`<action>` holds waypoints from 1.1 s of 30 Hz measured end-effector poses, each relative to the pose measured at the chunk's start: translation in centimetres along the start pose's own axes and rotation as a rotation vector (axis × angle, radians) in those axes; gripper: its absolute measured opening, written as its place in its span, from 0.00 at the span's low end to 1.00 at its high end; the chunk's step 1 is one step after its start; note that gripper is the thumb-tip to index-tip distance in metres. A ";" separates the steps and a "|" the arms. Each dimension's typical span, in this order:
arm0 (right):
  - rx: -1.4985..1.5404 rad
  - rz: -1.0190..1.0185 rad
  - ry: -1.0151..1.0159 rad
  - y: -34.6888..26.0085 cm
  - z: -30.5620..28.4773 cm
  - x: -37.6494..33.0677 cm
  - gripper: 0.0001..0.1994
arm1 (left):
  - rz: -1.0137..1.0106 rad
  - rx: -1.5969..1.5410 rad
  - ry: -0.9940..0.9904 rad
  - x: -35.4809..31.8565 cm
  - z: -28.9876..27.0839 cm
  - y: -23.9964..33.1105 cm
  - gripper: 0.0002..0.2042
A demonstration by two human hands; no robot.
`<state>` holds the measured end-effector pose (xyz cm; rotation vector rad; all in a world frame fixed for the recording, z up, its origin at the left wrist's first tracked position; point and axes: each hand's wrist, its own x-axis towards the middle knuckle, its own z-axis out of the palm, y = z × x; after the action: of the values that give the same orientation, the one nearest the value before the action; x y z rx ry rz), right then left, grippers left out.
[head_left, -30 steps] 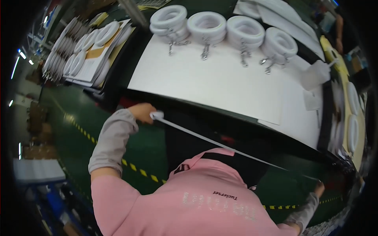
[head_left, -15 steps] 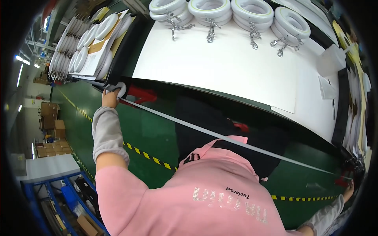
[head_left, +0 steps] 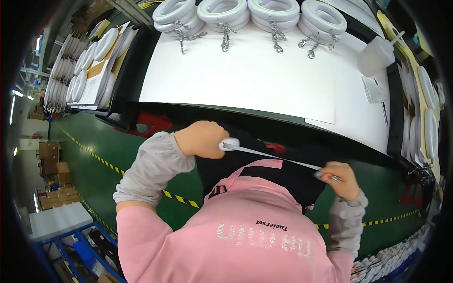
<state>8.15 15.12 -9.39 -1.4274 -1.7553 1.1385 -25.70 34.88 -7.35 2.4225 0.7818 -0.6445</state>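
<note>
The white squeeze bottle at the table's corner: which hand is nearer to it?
Right. The right hand is below the white squeeze bottle, pinching the strip end. The left hand holds the other end, farther to the left.

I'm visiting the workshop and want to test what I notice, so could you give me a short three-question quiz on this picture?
1. True or false: the white strip is stretched between the left hand and the right hand.
2. How many stacks of white rings stand along the far edge of the white table?
3. Which sits near the table's right end: A) a white plastic jug, B) a red bucket, C) a green box?

Key: 1 true; 2 four; 3 A.
</note>
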 end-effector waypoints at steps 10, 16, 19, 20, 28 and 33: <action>1.417 -0.046 0.897 6.9 0.9 -5.6 0.22 | 0.071 -0.097 -0.019 -0.2 0.0 1.1 0.12; 1.270 0.004 1.258 8.4 -0.2 -6.0 0.22 | 0.166 -0.153 -0.096 0.8 -0.1 2.4 0.12; 1.046 0.070 1.364 7.4 -0.7 -5.1 0.22 | 0.106 -0.096 -0.039 0.5 -0.1 2.2 0.11; 0.910 0.102 1.523 6.5 -0.7 -4.2 0.22 | 0.064 -0.054 0.001 0.2 0.0 2.0 0.11; 1.648 -0.471 1.160 12.0 -5.9 -13.5 0.21 | -0.036 -0.102 0.032 -0.7 0.9 0.0 0.10; 1.766 -0.444 1.071 8.0 -4.1 -6.3 0.20 | 0.033 -0.155 0.055 -0.3 1.2 0.8 0.11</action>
<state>16.83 10.49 -14.20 -0.2368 0.0426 0.8256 -25.75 33.45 -7.83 2.3150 0.7817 -0.4881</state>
